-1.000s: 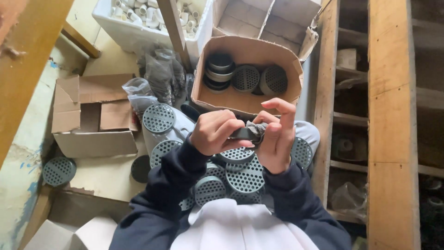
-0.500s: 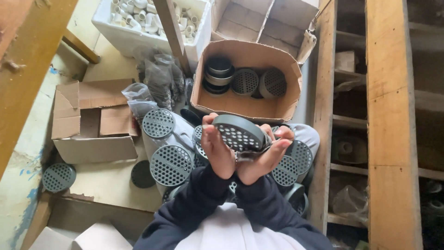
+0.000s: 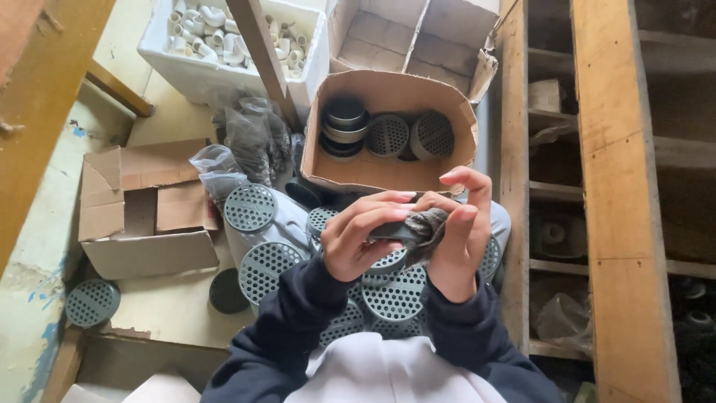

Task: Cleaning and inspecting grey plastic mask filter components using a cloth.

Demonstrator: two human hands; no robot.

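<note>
Filter disc point(image 3: 406, 231) now tipped edge-on, perforated face no longer toward camera. Left hand point(image 3: 362, 239) and right hand point(image 3: 462, 235) both pinching its rim, above lap pile of discs point(image 3: 391, 295). Looks like inspection or turning; box point(image 3: 388, 168) beyond.

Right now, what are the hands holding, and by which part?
Both hold one round grey perforated cap by its rim: left hand on the left edge, right hand on the right.

White bin point(image 3: 179, 63) of pipe fittings point(image 3: 216, 30)
</note>
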